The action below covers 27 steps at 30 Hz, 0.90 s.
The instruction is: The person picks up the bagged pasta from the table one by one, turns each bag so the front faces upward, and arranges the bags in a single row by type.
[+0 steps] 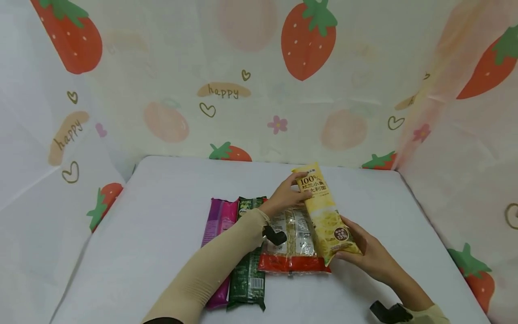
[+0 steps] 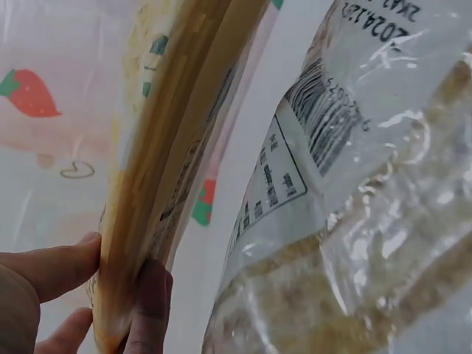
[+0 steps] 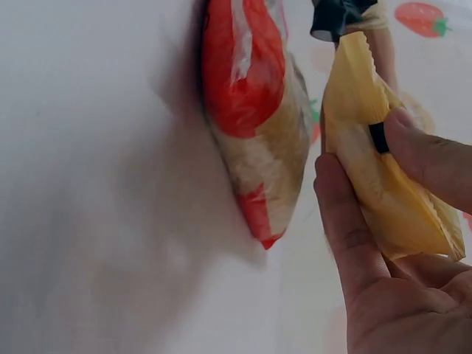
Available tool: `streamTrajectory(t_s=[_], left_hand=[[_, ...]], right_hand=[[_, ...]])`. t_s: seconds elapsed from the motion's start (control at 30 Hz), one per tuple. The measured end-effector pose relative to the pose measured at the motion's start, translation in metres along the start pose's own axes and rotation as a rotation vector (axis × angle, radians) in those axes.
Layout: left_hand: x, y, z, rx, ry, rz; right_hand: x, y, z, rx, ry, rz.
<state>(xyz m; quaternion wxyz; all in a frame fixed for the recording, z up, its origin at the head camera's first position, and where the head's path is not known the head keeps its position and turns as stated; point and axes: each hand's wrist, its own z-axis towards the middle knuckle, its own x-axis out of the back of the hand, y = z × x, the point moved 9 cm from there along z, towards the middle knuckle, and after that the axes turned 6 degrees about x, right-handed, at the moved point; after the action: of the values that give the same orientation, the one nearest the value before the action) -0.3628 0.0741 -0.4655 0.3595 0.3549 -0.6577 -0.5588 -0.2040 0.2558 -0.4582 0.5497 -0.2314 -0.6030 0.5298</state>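
Note:
A yellow packet of pasta (image 1: 323,211) is held tilted above the table by both hands. My left hand (image 1: 285,195) pinches its upper end, with thumb and fingers on opposite faces in the left wrist view. At the lower end, my right hand (image 1: 370,252) grips the packet between thumb and fingers; the right wrist view shows its crimped yellow end (image 3: 369,162). Just behind and left of it lies a clear bag with red ends (image 1: 293,243), its contents pale brown. Beside that bag are a dark green packet (image 1: 247,274) and a purple packet (image 1: 220,220), both partly hidden by my left forearm.
The packets lie on a white table (image 1: 162,202). White cloth walls printed with strawberries (image 1: 309,40) stand at its back and both sides. A dark wrist mount (image 1: 274,235) sits on the left sleeve, another (image 1: 390,312) at the right wrist.

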Motion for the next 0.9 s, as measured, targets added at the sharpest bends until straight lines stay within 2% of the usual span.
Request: streamTrajectory(t_s=[0.2,0.33,0.57,0.9], left_hand=[[-0.012,0.001,0.014,-0.003,-0.035,0.023],[-0.014,-0.002,0.024,0.032,-0.058,-0.023],[-0.021,-0.011,0.041,0.091,-0.064,-0.031],[-0.034,-0.017,0.048,0.163,-0.093,0.013]], right_hand=[[0.008,0.003,0.003,0.036,-0.001,0.003],[0.012,0.004,0.008,0.033,-0.009,0.006],[0.016,0.014,0.011,-0.041,0.009,0.004],[0.021,0.034,0.014,-0.106,0.051,0.044]])
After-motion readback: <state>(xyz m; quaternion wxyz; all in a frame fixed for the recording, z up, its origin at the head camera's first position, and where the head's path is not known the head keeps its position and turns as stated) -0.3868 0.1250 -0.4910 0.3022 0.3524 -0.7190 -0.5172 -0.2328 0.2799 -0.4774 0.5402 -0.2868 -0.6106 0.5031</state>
